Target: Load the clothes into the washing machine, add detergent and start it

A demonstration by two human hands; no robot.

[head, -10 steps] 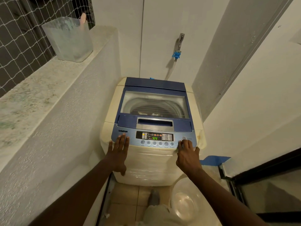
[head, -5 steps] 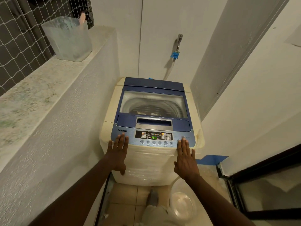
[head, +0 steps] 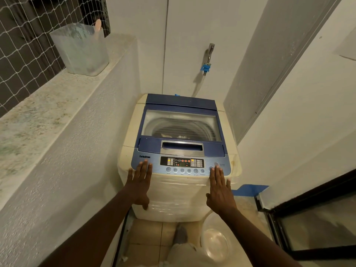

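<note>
Your right hand (head: 220,189) lies flat and open, fingers straight, its fingertips (head: 212,170) at the round button (head: 211,168) on the right end of the control panel (head: 181,164); whether a finger is actually pressing it or only resting there cannot be told. Your left hand (head: 139,185) is also open and empty, palm down, spread over the front left edge of the washing machine (head: 179,157), fingertips just reaching the blue panel under the TurboDrum lettering.

Between your hands the display (head: 182,162) is lit with red indicators, so the machine has power. The lid (head: 181,124) is shut; through its window you can see the drum, with what may be a bit of fabric low down, though that is too dim to confirm.

Judging from this, loading looks finished. The detergent tub (head: 81,49) stands apart on the ledge (head: 48,105) to your left, with a scoop handle sticking out. What seems left is the start itself: no water or motion shows yet.
</note>
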